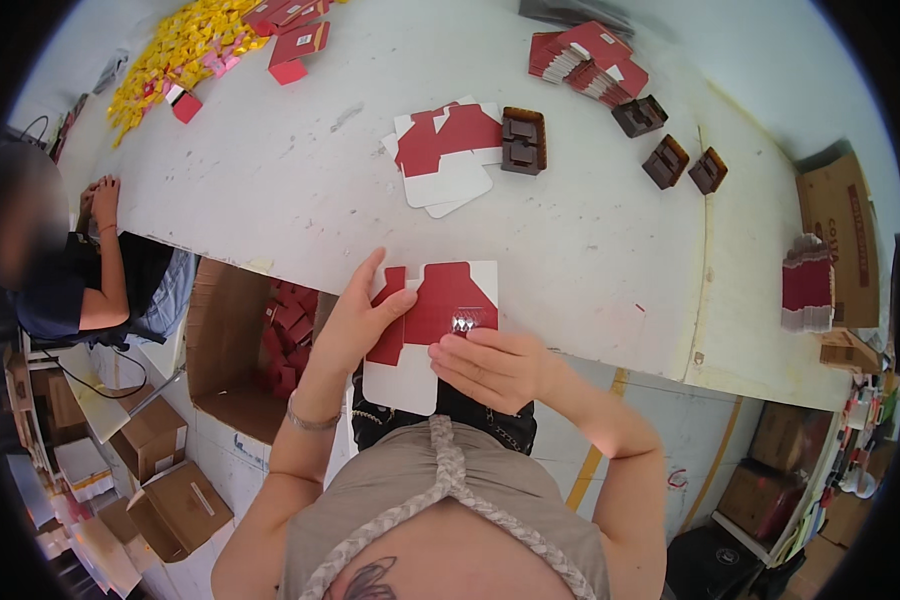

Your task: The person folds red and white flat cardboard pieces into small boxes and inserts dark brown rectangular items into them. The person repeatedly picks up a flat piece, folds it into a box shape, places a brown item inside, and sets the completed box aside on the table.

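A flat die-cut box blank (pixel 454 285), red and white with flaps, lies at the table's near edge, partly overhanging toward me. My left hand (pixel 355 318) grips its left side, thumb on top and index finger stretched along the edge. Above the blank's lower right part, my right hand (pixel 492 366) is closed, fingertips together at a small shiny silver faceted piece (pixel 465 320). How the fingers hold that piece is partly hidden. Farther up the table lie more loose blanks (pixel 448 150), overlapping, beside a dark brown plastic tray (pixel 524 141).
Stacked red blanks (pixel 592 62) and dark trays (pixel 640 116) stand far right. Yellow wrapped pieces (pixel 175 55) and red boxes (pixel 298 45) lie far left. A carton of red boxes (pixel 225 340) sits below the table. At left another person's hands (pixel 103 200) rest by the table edge.
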A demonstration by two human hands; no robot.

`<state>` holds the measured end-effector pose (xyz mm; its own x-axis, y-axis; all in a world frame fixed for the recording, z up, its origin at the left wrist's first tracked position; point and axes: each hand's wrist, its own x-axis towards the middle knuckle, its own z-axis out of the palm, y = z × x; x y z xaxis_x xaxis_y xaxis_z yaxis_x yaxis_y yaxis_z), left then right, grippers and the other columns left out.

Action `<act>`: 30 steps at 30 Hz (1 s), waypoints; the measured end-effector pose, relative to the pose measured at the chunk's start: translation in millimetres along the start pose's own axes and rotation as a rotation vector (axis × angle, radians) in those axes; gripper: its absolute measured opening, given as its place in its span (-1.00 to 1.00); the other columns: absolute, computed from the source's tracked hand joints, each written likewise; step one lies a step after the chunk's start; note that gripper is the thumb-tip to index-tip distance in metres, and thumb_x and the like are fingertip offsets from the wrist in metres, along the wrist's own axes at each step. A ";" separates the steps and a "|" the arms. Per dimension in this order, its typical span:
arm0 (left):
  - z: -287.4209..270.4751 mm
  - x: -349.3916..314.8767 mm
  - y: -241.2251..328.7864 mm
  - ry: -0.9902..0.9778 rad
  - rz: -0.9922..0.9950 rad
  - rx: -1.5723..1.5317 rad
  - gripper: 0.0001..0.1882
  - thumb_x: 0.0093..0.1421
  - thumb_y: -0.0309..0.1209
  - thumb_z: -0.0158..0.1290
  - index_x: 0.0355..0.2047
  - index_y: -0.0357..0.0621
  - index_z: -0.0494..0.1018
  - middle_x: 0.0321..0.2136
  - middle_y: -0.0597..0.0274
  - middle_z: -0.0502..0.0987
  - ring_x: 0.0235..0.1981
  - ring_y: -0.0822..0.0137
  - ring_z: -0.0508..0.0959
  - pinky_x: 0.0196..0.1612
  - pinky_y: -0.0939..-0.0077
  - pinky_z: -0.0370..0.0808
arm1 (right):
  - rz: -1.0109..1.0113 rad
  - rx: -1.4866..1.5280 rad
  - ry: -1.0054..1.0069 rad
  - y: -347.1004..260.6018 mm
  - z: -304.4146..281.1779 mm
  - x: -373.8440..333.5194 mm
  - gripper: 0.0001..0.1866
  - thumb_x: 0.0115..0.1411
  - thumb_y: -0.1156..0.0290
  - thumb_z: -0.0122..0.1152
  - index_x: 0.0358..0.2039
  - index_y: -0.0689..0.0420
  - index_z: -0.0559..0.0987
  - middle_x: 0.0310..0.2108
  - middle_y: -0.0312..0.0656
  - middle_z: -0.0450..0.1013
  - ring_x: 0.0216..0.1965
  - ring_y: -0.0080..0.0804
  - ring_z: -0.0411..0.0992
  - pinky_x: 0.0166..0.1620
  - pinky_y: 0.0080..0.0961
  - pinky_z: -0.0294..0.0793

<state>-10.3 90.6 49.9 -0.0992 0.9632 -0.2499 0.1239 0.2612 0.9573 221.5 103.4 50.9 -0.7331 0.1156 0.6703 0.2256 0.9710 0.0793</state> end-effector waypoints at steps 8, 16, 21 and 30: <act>28.2 1.3 18.1 0.193 0.347 0.045 -0.45 -0.05 -0.58 0.17 -0.02 -0.19 0.25 -0.43 0.40 0.27 -0.47 0.58 0.25 -0.39 0.74 0.29 | 1.273 1.198 0.359 -10.3 -7.7 16.4 -0.03 0.09 0.63 0.20 0.36 0.18 -0.21 0.36 0.02 -0.11 0.32 -0.25 0.01 0.27 -0.21 0.08; 31.7 -31.1 18.9 -0.047 0.389 0.272 -0.07 0.04 -0.59 -0.04 0.33 -0.23 -0.33 -0.03 0.06 0.28 -0.24 0.37 0.38 -0.16 0.49 0.40 | 1.525 1.211 -0.018 -32.4 -30.0 10.5 -0.49 0.06 0.58 0.23 0.08 0.24 0.44 -0.04 -0.12 0.49 0.03 -0.39 0.39 0.14 -0.42 0.28; 29.3 -52.5 23.9 -0.268 0.230 0.066 -0.07 -0.02 -0.62 -0.16 0.33 -0.25 -0.37 0.07 -0.03 0.24 0.07 0.13 0.35 0.14 0.41 0.28 | 1.317 0.802 0.086 -55.4 -20.0 19.3 -0.23 0.05 0.52 0.25 0.26 0.26 0.13 0.10 -0.04 0.33 0.13 -0.33 0.29 0.15 -0.40 0.25; 35.9 -72.1 -39.0 -0.087 0.023 -0.688 -0.60 0.08 -0.62 -0.17 -0.02 -0.23 0.21 -0.37 0.17 0.47 -0.22 0.32 0.50 -0.08 0.41 0.44 | 1.651 1.679 0.471 -79.6 -5.8 -7.4 -0.71 0.00 0.51 0.34 -0.38 0.12 0.36 -0.19 -0.27 0.33 -0.08 -0.51 0.31 0.01 -0.54 0.30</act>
<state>27.5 13.3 25.3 -0.0205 0.9772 -0.2115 -0.5323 0.1684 0.8296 212.7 24.1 43.9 -0.3746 0.8417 -0.3889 -0.4391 -0.5304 -0.7251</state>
